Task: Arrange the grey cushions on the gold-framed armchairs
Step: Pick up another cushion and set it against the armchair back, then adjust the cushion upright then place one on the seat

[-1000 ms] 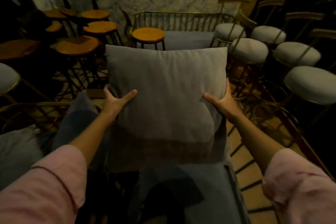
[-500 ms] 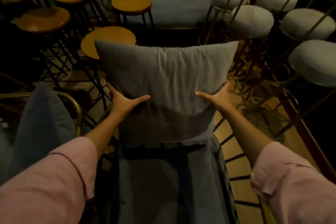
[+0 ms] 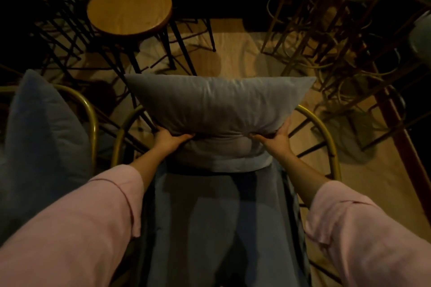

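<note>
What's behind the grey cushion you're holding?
Behind the grey cushion, the gold frame curves out either side; beyond lie wood floor and stool legs. The frame's middle is covered.

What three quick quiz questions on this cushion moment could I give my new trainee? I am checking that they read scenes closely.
1. True or false: both hands grip the grey cushion.
2. Where does that cushion stand? A) on the round wooden stool B) at the back of the gold-framed armchair C) on the floor
3. What leans in the neighbouring chair on the left?

Key:
1. True: the left hand and the right hand pinch its lower part.
2. B
3. Another grey cushion.
</note>
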Available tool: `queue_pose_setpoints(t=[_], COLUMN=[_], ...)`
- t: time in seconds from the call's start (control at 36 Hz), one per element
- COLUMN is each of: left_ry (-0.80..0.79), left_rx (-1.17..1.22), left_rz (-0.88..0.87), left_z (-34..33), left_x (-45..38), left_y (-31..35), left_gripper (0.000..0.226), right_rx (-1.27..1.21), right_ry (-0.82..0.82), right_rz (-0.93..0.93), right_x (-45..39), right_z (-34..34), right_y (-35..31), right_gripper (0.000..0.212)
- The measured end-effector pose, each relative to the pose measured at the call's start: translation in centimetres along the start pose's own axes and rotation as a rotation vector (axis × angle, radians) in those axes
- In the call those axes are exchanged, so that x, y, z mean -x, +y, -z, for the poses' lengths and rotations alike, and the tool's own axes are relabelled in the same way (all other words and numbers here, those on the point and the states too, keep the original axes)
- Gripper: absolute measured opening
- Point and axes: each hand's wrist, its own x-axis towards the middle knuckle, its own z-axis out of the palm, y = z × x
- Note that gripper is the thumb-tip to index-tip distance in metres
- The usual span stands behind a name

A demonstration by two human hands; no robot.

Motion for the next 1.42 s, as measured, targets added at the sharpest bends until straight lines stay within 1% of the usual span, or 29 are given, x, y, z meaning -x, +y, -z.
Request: queue_pose_setpoints(t=[0.06,0.08,0.11,0.17,0.22,0.25,0.28,0.33,0.36,0.42,0.44,0.47,0.5,0.53,0.56,0.61,0.67,0.75,0.81,0.89,0.92,0.97,1.0,1.06,1.11,1.19,1.25,1.33,1.42], left_ry=[0.02,0.034,0.048,0.071,0.091,0.105,0.133,0.225,0.273,0.348,0.381,0.415,0.451,0.491,0.53,0.599,0.657,0.704,0.722,0.695,0.677,0.634,0.607,0.556,0.529,0.479,0.439,0.363,0.359], left_rx=[0.002,0.011,0.01,-0.014,-0.041,-0.053,-0.071,-0.106,-0.108,-0.096,-0.092,-0.082,-0.07,-0.057,-0.049,-0.022,0.007,0.036,0.033,0.046,0.061,0.11,0.15,0.266,0.367,0.415,0.447,0.504,0.604], left_rz=[-0.03,-0.046,-0.065,-0.091,-0.153,-0.183,-0.21,-0.263,-0.302,-0.369,-0.38,-0.379,-0.371,-0.358,-0.336,-0.243,-0.146,-0.021,0.036,0.154,0.192,0.253,0.285,0.365,0.445,0.54,0.571,0.605,0.63], left_z=[0.1,0.3,0.6,1.8,3.5,4.4,5.4,7.9,9.2,12.2,13.8,15.4,17.1,18.7,20.3,23.2,25.6,28.3,29.6,30.9,31.2,31.5,31.6,31.7,31.8,31.8,31.7,31.7,31.7], left_x=[0.7,1.1,1.6,2.7,3.9,4.4,5.1,7.0,7.8,9.5,10.3,11.0,11.7,12.3,12.8,13.8,14.6,16.1,16.7,16.6,16.3,15.1,14.3,12.4,10.4,7.1,5.4,3.7,2.2], left_y=[0.2,0.3,0.4,0.5,0.2,-0.2,-0.5,-0.7,-0.8,-1.5,-2.1,-2.9,-3.8,-4.9,-6.1,-9.0,-12.1,-17.0,-20.1,-23.8,-24.8,-26.9,-27.8,-29.7,-31.9,-35.4,-36.6,-36.6,-36.2], left_gripper=[0.117,0.118,0.115,0.107,0.098,0.092,0.087,0.074,0.069,0.063,0.062,0.061,0.059,0.057,0.056,0.057,0.058,0.054,0.05,0.049,0.05,0.052,0.053,0.052,0.044,0.038,0.037,0.042,0.054], right_rx=[-0.009,0.008,0.027,0.043,0.026,0.03,0.036,0.027,0.027,0.007,0.014,0.008,0.052,0.07,0.096,0.185,0.289,0.433,0.504,0.574,0.602,0.68,0.713,0.767,0.805,0.805,0.83,0.853,0.855], right_ry=[0.023,0.039,0.048,0.077,0.085,0.028,-0.071,-0.263,-0.326,-0.395,-0.435,-0.468,-0.499,-0.564,-0.618,-0.685,-0.71,-0.732,-0.757,-0.751,-0.733,-0.682,-0.655,-0.604,-0.544,-0.511,-0.443,-0.323,-0.245], right_rz=[-0.03,-0.049,-0.069,-0.168,-0.285,-0.334,-0.365,-0.39,-0.37,-0.281,-0.219,-0.155,-0.106,-0.065,-0.044,0.011,0.052,0.11,0.145,0.267,0.31,0.358,0.371,0.365,0.358,0.305,0.281,0.284,0.29], right_x=[0.7,1.1,1.6,2.7,3.4,4.4,5.5,8.4,9.3,11.0,12.2,12.2,13.2,14.2,15.1,18.2,19.5,22.5,24.1,25.7,25.9,26.2,26.3,26.4,26.3,25.6,25.2,24.3,23.5], right_z=[-0.2,-0.4,-0.6,-1.3,-2.7,-3.6,-4.6,-6.8,-8.1,-11.4,-12.6,-14.4,-15.5,-16.6,-17.8,-19.5,-22.1,-25.7,-27.5,-30.6,-31.8,-33.8,-34.8,-36.3,-37.8,-40.4,-41.9,-43.6,-44.4], right_y=[-0.2,-0.7,-1.2,-1.7,-1.7,-2.5,-3.5,-6.7,-7.9,-10.4,-12.0,-12.4,-13.7,-15.1,-16.1,-18.9,-19.8,-21.1,-22.0,-22.6,-22.7,-23.0,-23.2,-23.6,-23.8,-23.1,-22.6,-21.7,-21.0], right_gripper=[0.138,0.134,0.125,0.105,0.096,0.094,0.09,0.073,0.071,0.08,0.09,0.106,0.123,0.13,0.122,0.093,0.085,0.065,0.065,0.063,0.067,0.084,0.089,0.092,0.1,0.114,0.122,0.132,0.134])
